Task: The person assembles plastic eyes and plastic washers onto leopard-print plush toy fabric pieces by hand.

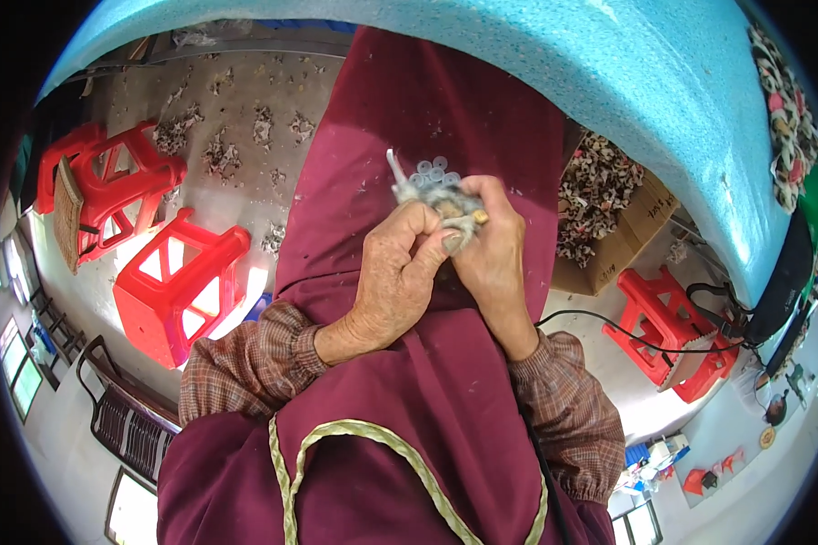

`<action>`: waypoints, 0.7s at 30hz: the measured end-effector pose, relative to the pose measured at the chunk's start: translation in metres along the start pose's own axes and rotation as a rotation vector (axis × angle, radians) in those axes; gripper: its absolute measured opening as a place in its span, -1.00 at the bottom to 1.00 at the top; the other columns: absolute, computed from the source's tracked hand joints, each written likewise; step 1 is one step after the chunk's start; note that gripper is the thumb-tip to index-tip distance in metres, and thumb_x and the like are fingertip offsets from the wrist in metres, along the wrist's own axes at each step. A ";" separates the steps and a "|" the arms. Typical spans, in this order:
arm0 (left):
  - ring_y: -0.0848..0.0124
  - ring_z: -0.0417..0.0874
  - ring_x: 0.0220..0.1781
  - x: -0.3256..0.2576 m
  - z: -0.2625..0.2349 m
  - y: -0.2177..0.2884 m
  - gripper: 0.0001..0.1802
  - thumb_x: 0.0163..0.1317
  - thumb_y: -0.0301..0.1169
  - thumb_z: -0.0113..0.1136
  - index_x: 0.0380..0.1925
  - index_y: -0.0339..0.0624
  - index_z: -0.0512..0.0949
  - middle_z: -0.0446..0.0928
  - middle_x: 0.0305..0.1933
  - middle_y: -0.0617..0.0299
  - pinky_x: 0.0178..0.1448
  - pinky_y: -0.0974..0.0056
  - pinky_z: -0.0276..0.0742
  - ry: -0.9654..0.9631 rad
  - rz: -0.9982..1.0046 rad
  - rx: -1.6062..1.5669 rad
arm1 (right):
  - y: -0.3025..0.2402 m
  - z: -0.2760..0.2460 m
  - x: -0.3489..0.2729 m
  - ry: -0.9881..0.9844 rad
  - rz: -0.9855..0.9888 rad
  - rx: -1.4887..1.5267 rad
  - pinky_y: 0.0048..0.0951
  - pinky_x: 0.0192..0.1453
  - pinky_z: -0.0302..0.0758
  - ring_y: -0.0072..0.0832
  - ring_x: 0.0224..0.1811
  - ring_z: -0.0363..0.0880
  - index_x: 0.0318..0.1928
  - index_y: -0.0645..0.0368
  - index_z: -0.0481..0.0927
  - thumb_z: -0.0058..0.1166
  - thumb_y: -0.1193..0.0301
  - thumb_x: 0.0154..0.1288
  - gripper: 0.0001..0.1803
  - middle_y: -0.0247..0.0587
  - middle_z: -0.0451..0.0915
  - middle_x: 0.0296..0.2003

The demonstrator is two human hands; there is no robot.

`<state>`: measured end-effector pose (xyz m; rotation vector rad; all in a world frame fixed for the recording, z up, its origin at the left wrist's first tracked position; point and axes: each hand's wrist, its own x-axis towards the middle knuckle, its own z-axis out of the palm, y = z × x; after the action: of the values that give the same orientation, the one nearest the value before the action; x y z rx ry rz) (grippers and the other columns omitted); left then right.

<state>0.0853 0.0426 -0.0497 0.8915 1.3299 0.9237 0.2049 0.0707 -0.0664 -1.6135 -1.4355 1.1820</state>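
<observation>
A small bundle of grey fluff [445, 204] with pale tube-like ends sticking up at its top sits pinched between the left hand [393, 277] and the right hand [498, 259], held in front of a dark red apron. One white strand pokes out to its upper left.

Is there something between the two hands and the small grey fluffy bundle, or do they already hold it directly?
Nothing visible is between them. The left hand and the right hand both close directly on the grey fluffy bundle above the maroon apron.
</observation>
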 end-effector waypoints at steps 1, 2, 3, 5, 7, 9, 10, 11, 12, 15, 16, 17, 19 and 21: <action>0.63 0.27 -0.50 0.004 -0.002 -0.003 -0.79 0.23 -0.43 0.12 -0.53 -0.29 0.40 0.35 -0.58 0.38 -0.42 0.43 0.27 -0.006 0.001 0.086 | 0.006 0.002 0.001 -0.052 0.065 0.053 -0.36 -0.41 0.52 -0.38 -0.47 0.61 -0.21 0.31 0.43 0.20 0.56 0.01 -0.70 -0.08 0.59 -0.47; 0.64 0.30 -0.50 0.008 -0.005 -0.005 -0.80 0.21 -0.44 0.14 -0.54 -0.29 0.42 0.38 -0.58 0.37 -0.41 0.44 0.30 -0.011 0.002 0.173 | 0.008 0.003 0.001 -0.045 0.060 0.053 -0.36 -0.41 0.52 -0.38 -0.47 0.61 -0.21 0.31 0.43 0.20 0.56 0.01 -0.70 -0.08 0.59 -0.47; 0.64 0.30 -0.50 0.011 -0.006 -0.007 -0.80 0.21 -0.44 0.14 -0.54 -0.29 0.42 0.38 -0.58 0.37 -0.41 0.44 0.30 -0.014 0.009 0.174 | 0.010 0.001 -0.001 -0.083 0.251 0.226 -0.43 -0.38 0.53 -0.45 -0.44 0.60 -0.21 0.30 0.44 0.18 0.60 0.03 -0.72 -0.15 0.59 -0.46; 0.67 0.36 -0.50 0.010 -0.010 -0.009 -0.84 0.19 -0.47 0.16 -0.53 -0.29 0.46 0.43 -0.60 0.38 -0.39 0.46 0.34 -0.048 -0.062 -0.095 | 0.007 -0.005 -0.005 -0.162 0.504 0.594 -0.59 -0.24 0.55 -0.62 -0.33 0.55 -0.17 0.29 0.47 0.14 0.70 0.06 -0.72 -0.32 0.58 -0.41; 0.67 0.38 -0.50 0.015 -0.018 -0.004 -0.85 0.18 -0.47 0.17 -0.52 -0.29 0.48 0.44 -0.62 0.38 -0.38 0.47 0.36 -0.011 -0.095 -0.090 | 0.001 -0.013 -0.007 -0.205 0.471 0.633 -0.59 -0.19 0.54 -0.63 -0.31 0.54 -0.14 0.31 0.48 0.16 0.69 0.05 -0.69 -0.32 0.58 -0.39; 0.68 0.40 -0.47 0.021 -0.027 0.007 -0.87 0.14 -0.48 0.20 -0.51 -0.29 0.49 0.48 -0.56 0.36 -0.36 0.49 0.37 -0.027 -0.175 -0.080 | -0.003 -0.021 -0.009 -0.280 0.433 0.619 -0.62 -0.11 0.51 -0.66 -0.25 0.52 -0.08 0.34 0.50 0.18 0.67 0.05 -0.64 -0.33 0.57 -0.33; 0.68 0.40 -0.47 0.022 -0.029 0.011 -0.87 0.14 -0.48 0.20 -0.51 -0.29 0.49 0.48 -0.56 0.36 -0.36 0.49 0.37 -0.026 -0.175 -0.079 | -0.001 -0.022 -0.008 -0.280 0.432 0.619 -0.62 -0.11 0.51 -0.66 -0.25 0.52 -0.08 0.34 0.50 0.18 0.67 0.05 -0.64 -0.33 0.57 -0.33; 0.63 0.44 -0.42 0.023 -0.031 0.015 -0.89 0.08 -0.48 0.24 -0.43 -0.28 0.51 0.49 -0.48 0.33 -0.31 0.48 0.38 -0.040 -0.055 0.123 | 0.002 -0.022 -0.007 -0.259 0.440 0.635 -0.61 -0.11 0.50 -0.66 -0.24 0.52 -0.09 0.33 0.51 0.18 0.66 0.06 -0.66 -0.34 0.57 -0.33; 0.58 0.47 -0.38 0.024 -0.031 0.020 -0.83 0.03 -0.49 0.27 -0.36 -0.27 0.52 0.51 -0.40 0.30 -0.27 0.48 0.39 -0.054 0.065 0.325 | 0.004 -0.024 -0.007 -0.238 0.448 0.652 -0.61 -0.11 0.49 -0.66 -0.24 0.52 -0.11 0.33 0.52 0.18 0.65 0.06 -0.68 -0.34 0.57 -0.33; 0.46 0.53 -0.24 0.032 -0.027 0.039 -0.63 -0.06 -0.53 0.29 -0.17 -0.22 0.52 0.53 -0.23 0.24 -0.14 0.41 0.45 0.011 0.415 0.517 | 0.006 -0.038 -0.006 -0.285 0.441 0.640 -0.60 -0.12 0.48 -0.66 -0.25 0.51 -0.12 0.32 0.53 0.19 0.60 0.08 -0.70 -0.35 0.57 -0.32; 0.46 0.53 -0.24 0.035 -0.031 0.038 -0.63 -0.06 -0.53 0.29 -0.17 -0.22 0.52 0.53 -0.23 0.24 -0.14 0.41 0.45 0.007 0.417 0.519 | 0.004 -0.042 -0.005 -0.280 0.440 0.643 -0.60 -0.12 0.48 -0.66 -0.25 0.51 -0.12 0.32 0.53 0.19 0.60 0.08 -0.70 -0.35 0.57 -0.32; 0.43 0.54 -0.18 0.038 -0.038 0.036 -0.57 -0.08 -0.55 0.29 -0.12 -0.22 0.50 0.54 -0.21 0.23 -0.08 0.37 0.45 -0.238 0.342 0.496 | 0.001 -0.045 -0.003 -0.359 0.385 0.579 -0.59 -0.13 0.48 -0.67 -0.25 0.51 -0.12 0.32 0.54 0.19 0.56 0.09 -0.71 -0.34 0.58 -0.32; 0.45 0.56 -0.13 0.036 -0.037 0.031 -0.59 -0.05 -0.62 0.25 -0.10 -0.26 0.49 0.57 -0.19 0.22 -0.03 0.32 0.51 -0.468 0.055 0.147 | -0.006 -0.049 -0.003 -0.424 0.310 0.548 -0.61 -0.14 0.47 -0.65 -0.25 0.51 -0.09 0.32 0.52 0.17 0.48 0.17 -0.71 -0.29 0.58 -0.30; 0.48 0.57 -0.16 0.033 -0.037 0.024 -0.61 -0.01 -0.63 0.23 -0.11 -0.27 0.49 0.57 -0.22 0.24 -0.07 0.35 0.53 -0.407 -0.090 0.018 | -0.016 -0.052 -0.002 -0.323 0.325 0.573 -0.61 -0.14 0.47 -0.64 -0.25 0.52 -0.07 0.33 0.50 0.16 0.48 0.19 -0.70 -0.28 0.58 -0.28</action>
<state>0.0479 0.0829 -0.0416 0.9661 1.0189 0.6199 0.2474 0.0756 -0.0327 -1.3088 -0.8929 1.9056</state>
